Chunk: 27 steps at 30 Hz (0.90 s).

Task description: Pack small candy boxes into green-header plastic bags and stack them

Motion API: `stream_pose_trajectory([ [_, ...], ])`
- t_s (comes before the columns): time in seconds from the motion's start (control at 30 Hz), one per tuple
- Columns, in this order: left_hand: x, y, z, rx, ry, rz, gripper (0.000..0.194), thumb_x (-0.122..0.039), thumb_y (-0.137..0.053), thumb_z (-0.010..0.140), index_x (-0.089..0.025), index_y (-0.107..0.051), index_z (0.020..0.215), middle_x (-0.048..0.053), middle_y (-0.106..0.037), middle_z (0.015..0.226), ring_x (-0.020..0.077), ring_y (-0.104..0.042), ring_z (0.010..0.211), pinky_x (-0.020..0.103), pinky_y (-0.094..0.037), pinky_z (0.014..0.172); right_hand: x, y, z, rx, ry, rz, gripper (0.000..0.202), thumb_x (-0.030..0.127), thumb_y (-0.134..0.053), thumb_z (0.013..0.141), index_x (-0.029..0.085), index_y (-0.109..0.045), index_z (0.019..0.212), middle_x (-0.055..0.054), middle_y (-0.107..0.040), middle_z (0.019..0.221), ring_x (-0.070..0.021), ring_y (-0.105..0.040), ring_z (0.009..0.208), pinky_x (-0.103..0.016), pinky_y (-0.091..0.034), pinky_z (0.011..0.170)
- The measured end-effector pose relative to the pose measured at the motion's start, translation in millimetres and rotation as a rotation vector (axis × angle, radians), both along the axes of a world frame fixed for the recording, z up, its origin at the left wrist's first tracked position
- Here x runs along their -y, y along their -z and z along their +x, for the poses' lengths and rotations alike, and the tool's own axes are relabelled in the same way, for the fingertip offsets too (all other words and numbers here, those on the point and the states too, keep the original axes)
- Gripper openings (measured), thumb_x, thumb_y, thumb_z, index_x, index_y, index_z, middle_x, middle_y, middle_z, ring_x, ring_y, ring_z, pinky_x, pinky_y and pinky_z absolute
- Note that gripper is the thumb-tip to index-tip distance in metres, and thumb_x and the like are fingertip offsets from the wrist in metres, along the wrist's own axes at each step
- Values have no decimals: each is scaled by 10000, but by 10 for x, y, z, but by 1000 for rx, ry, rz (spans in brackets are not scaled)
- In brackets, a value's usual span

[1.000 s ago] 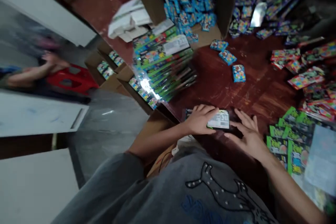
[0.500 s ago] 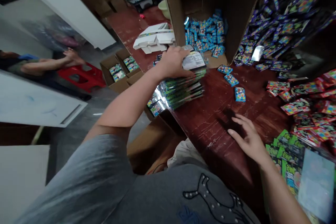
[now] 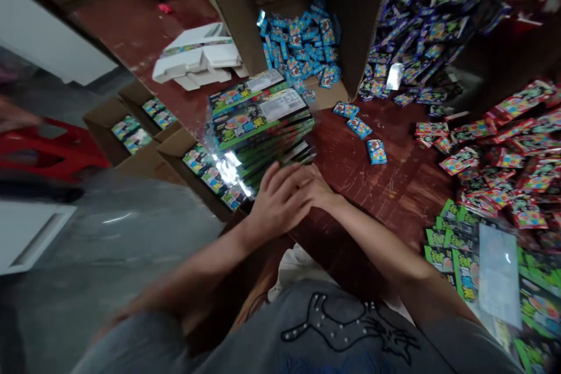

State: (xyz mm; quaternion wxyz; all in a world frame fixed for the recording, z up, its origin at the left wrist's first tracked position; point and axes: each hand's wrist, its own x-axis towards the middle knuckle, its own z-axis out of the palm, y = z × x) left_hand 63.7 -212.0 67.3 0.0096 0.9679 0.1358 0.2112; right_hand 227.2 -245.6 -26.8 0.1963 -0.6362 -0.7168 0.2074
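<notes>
Both hands meet in front of the stack of green and black candy boxes point(image 3: 263, 123) at the near edge of the dark red table point(image 3: 350, 187). My left hand point(image 3: 283, 201) has its fingers spread and touches my right hand. My right hand point(image 3: 318, 190) lies partly behind it, so its fingertips are hidden. Whether either hand touches the lowest boxes is unclear. Flattened white cartons point(image 3: 197, 58) lie beyond the stack. Three small blue packets point(image 3: 377, 152) rest to its right.
Blue packets point(image 3: 302, 41) fill part of an upright cardboard box. Purple packets point(image 3: 412, 41) and red packets point(image 3: 517, 158) are heaped at right, above green pouches point(image 3: 464, 269). Open cartons point(image 3: 131, 134) stand at left, near a red stool point(image 3: 52, 149).
My left hand has come off the top of the box stack, down toward me. My right hand has moved left and now meets it. The view has shifted.
</notes>
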Motion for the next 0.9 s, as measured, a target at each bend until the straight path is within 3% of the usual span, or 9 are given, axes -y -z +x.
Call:
stream_pose_trajectory([
  [0.1,79,339,-130,76,61,8,270,-246,-703,998,-251,-764,1260,95,-788,1318,316,-687,1323,576,-482,1226,-9,-92,111,-22,-10,38,327,405,-629,1043,258,-708,1325,-82,-699,1328,-276,-613,1269,-512,-464,1204],
  [0.2,85,506,-210,146,101,-94,305,-180,-705,973,-226,-748,1272,95,-801,1283,295,-722,1259,539,-556,1174,55,-229,428,-53,-45,113,128,332,-643,1017,264,-749,1038,-23,-745,1088,-200,-681,1033,-362,-577,972],
  [0.27,114,619,-200,175,159,-200,322,-163,-690,973,-227,-736,1286,95,-802,1274,267,-744,1213,491,-601,1131,40,-346,805,-68,9,188,182,304,-564,1043,248,-711,952,-21,-738,988,-182,-692,952,-346,-584,914],
  [0.37,185,855,-5,197,229,-338,313,-192,-672,992,-215,-720,1300,116,-792,1282,248,-767,1152,430,-657,1028,-197,-560,1486,-54,183,309,241,383,-502,1061,211,-671,1038,-93,-722,1046,-240,-696,1027,-452,-582,989],
  [0.47,240,1084,329,201,240,-453,330,-227,-675,983,-173,-711,1307,157,-762,1337,276,-769,1155,452,-674,981,-684,-753,2024,77,302,349,592,520,-673,967,132,-583,1405,-219,-638,1369,-350,-632,1294,-572,-520,1137],
  [0.6,261,1272,587,150,173,-639,355,-247,-702,942,-214,-728,1295,143,-765,1316,289,-766,1167,479,-674,989,-1513,-877,2304,413,393,217,1018,384,-788,878,168,-270,1727,-281,-286,1753,-502,-435,1537,-701,-471,1177],
  [0.73,238,1450,570,137,198,-787,337,-300,-673,952,-279,-737,1282,98,-786,1269,256,-767,1161,431,-674,1019,-2392,-838,2310,562,456,224,1018,337,-780,901,216,-241,1755,-242,-97,1836,-608,-205,1620,-875,-324,1175],
  [0.83,188,1559,600,59,281,-803,307,-428,-678,974,-411,-750,1273,44,-796,1185,241,-789,1059,394,-703,917,-3023,-725,2314,585,448,220,883,429,-693,997,117,-301,1724,-300,-30,1822,-635,-14,1636,-941,-171,1136],
  [0.9,144,1569,631,-4,326,-791,233,-494,-692,1012,-478,-751,1238,36,-770,1224,224,-769,1054,357,-691,850,-3384,-630,2345,570,462,167,832,522,-594,1053,26,-358,1678,-356,-27,1796,-639,38,1629,-933,-164,1120],
])
